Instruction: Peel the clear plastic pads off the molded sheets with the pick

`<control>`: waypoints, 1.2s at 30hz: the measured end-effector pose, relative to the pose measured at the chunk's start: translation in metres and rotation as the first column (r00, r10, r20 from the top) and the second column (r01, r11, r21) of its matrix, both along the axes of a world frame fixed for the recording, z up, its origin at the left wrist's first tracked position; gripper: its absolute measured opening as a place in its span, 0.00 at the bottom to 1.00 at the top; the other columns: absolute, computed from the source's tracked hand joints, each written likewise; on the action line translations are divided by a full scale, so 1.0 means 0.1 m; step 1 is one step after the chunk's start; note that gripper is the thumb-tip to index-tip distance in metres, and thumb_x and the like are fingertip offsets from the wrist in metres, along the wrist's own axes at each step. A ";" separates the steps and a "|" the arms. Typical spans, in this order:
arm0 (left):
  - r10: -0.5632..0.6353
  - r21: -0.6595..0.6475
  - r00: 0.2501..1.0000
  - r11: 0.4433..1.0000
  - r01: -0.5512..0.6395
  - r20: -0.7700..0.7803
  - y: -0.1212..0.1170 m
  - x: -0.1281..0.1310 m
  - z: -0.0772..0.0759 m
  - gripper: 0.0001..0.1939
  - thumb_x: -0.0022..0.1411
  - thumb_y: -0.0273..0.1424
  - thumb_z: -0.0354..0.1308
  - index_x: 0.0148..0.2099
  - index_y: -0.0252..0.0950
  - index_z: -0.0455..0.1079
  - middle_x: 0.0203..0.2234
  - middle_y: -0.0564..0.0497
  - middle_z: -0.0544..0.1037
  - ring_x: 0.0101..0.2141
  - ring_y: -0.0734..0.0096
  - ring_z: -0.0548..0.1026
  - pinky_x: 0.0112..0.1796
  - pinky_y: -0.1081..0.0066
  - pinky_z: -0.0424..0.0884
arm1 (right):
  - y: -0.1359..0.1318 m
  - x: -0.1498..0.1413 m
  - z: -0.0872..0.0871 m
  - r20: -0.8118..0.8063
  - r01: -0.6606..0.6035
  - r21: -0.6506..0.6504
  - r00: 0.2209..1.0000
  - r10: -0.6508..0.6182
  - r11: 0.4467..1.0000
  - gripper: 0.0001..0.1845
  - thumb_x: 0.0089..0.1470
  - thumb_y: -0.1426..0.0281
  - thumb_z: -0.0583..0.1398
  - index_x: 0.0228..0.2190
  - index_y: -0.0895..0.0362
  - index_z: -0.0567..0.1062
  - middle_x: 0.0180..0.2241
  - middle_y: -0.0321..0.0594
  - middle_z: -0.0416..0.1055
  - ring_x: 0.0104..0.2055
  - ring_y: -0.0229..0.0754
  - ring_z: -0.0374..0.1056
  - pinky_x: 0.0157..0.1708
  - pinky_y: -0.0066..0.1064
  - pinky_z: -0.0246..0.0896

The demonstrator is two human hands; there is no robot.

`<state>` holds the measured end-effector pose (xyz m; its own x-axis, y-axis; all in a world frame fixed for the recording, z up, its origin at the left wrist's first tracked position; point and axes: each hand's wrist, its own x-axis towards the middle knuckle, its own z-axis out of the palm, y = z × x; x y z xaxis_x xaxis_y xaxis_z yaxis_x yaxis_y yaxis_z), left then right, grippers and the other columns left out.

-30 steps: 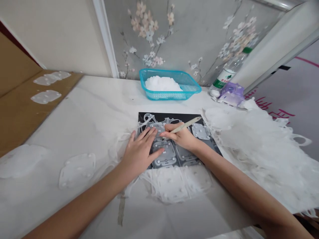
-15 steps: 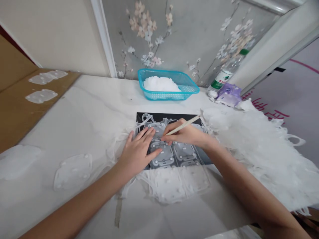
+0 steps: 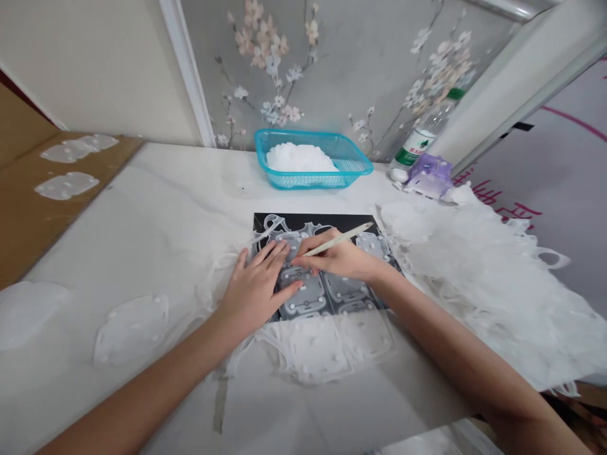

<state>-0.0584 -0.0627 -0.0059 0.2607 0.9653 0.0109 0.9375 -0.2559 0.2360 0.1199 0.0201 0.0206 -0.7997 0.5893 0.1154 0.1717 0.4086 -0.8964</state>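
My left hand (image 3: 258,284) lies flat with fingers spread, pressing on a translucent white moulded sheet (image 3: 303,294) of joined, rounded plate-like pieces. In my right hand (image 3: 332,256) a slim, pale, pen-like tool (image 3: 339,239) is pinched, its rear end slanting up to the right. The working tip is down at the seam between two pieces, close beside my left fingers; its shape is too small to make out. Beneath the upper part of the sheet lies a black mat (image 3: 296,221). The sheet's lower part rests on the white tabletop (image 3: 180,208).
At the back stands a blue plastic basket (image 3: 315,180) holding white pieces. A large heap of translucent sheets (image 3: 488,284) covers the right side, with a purple packet (image 3: 429,177) and a bottle (image 3: 417,148) behind it. Loose pieces (image 3: 133,328) lie at left, near brown cardboard (image 3: 71,221).
My right hand has slid slightly left along the seam with the tool, closer to my left fingers. My left hand stays put on the sheet. The whole view has shifted a little.
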 end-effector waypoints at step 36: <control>-0.095 -0.024 0.993 0.995 0.097 0.064 0.01 -0.03 0.05 0.19 0.66 0.45 0.43 0.52 0.43 0.64 0.63 0.46 0.56 0.64 0.55 0.50 0.57 0.41 0.50 | 0.19 0.10 -0.06 0.002 0.042 -0.219 0.999 -0.043 0.975 0.15 0.47 0.62 0.65 0.23 0.61 0.71 0.19 0.31 0.66 0.18 0.30 0.65 0.17 0.21 0.63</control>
<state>-0.0612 -0.0613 -0.0004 0.3516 0.9361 0.0045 0.8920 -0.3365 0.3018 0.1303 0.0389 0.0144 -0.7734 0.6337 -0.0184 0.1824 0.1946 -0.9638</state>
